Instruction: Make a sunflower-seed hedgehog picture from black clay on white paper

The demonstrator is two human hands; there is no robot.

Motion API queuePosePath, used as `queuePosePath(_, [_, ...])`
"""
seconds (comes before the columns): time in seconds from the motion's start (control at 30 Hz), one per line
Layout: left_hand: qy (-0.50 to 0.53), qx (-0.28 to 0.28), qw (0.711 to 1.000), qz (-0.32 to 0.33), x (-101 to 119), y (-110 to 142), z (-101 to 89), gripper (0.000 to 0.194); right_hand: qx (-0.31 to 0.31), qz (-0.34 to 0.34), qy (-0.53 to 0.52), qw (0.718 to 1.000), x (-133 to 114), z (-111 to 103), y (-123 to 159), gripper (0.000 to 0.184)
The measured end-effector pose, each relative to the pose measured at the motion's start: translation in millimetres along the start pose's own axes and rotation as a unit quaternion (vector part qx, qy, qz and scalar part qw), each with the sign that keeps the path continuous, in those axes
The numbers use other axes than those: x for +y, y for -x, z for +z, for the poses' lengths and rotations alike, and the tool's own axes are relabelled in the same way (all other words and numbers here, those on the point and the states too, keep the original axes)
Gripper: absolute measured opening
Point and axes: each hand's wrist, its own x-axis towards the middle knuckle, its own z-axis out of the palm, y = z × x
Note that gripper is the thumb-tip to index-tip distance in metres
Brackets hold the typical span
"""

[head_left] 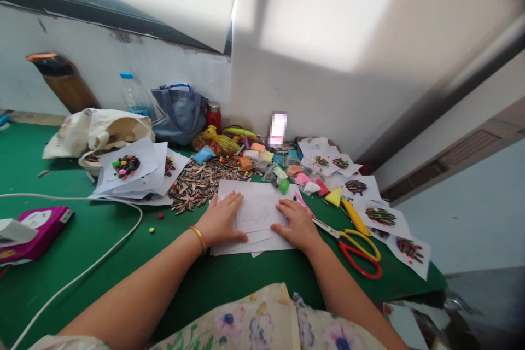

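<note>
My left hand (221, 220), with a gold bangle (199, 239) on its wrist, lies flat on the left side of a small stack of white paper (229, 243). My right hand (297, 224) rests flat on the stack's right side, close to a pencil sketch of a rounded shape (255, 213) on the top sheet. Neither hand grips anything. Just right of my right hand lie scissors with red and yellow handles (353, 249). A heap of striped sunflower seeds (197, 187) spreads beyond the paper's far left corner.
The green table (102, 262) holds seed-decorated paper pictures (381, 219), colourful clay packets (283, 172), a white cable (82, 262) and a magenta packet (41, 232). A canvas bag (98, 134), blue bag (180, 115), water bottle (135, 95) and red flask (214, 117) stand against the wall.
</note>
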Motion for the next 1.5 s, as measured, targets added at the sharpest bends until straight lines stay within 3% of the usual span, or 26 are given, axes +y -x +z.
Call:
queuePosePath(0.83, [-0.001, 0.039, 0.999, 0.01, -4, -1, -3.8, 0.091, 0.031, -0.025, -0.017, 0.999, 9, 6, -1, 0.055])
queuePosePath(1.07, [-0.015, 0.029, 0.999, 0.011, -6, -1, -3.0, 0.091, 0.048, -0.03, -0.017, 0.998, 9, 8, -1, 0.04])
queuePosePath(1.23, [-0.024, 0.026, 0.999, 0.008, -5, -1, -2.6, 0.091, 0.103, 0.02, 0.038, 0.994, 18, -4, -5, 0.032])
queuePosePath(1.37, [-0.025, 0.021, 0.999, 0.008, -5, 0, -3.2, 0.093, 0.144, 0.119, 0.154, 0.97, 44, -29, -19, 0.045])
queuePosePath(1.5, [-0.012, 0.019, 1.0, 0.006, -5, 0, -3.9, 0.097, 0.118, 0.166, 0.228, 0.952, 67, -41, -34, 0.049])
